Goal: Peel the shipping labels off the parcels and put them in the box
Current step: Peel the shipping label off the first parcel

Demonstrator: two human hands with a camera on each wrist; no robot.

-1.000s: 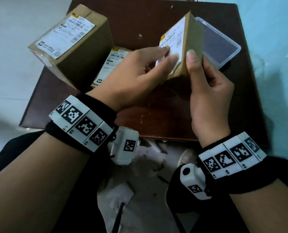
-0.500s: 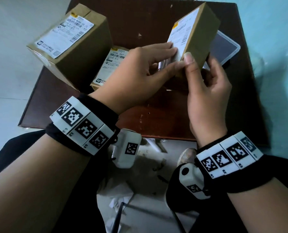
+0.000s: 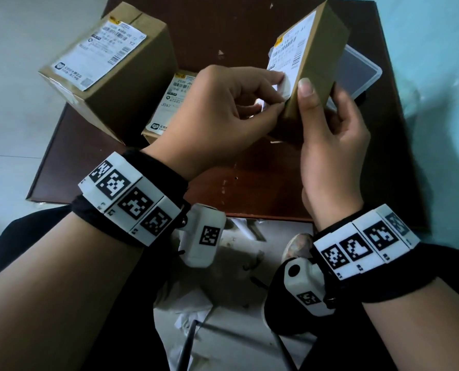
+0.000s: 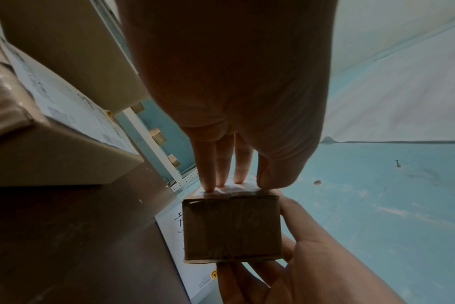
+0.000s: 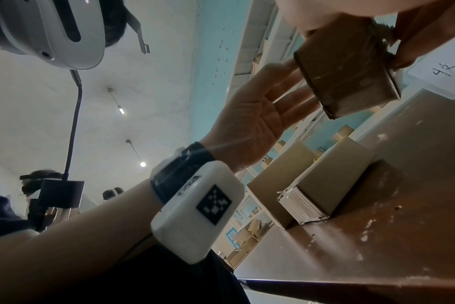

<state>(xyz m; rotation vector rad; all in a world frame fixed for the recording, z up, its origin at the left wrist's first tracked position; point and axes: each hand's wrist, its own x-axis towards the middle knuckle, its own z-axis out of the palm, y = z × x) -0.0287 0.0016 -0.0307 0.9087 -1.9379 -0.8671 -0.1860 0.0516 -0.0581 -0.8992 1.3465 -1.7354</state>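
Label [image 3: 290, 57] corner pinched by left hand [image 3: 223, 108], parcel [image 3: 319, 62] gripped by right hand [image 3: 330, 140]

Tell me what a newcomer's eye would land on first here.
First, the small parcel held up over the middle of the brown table, gripped by the right hand while the left hand pinches the lifted corner of its label. Next, the big parcel at the table's far left, label still on, and the clear plastic box behind the held parcel.

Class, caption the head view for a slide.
Left hand peels label from parcel held by right hand.
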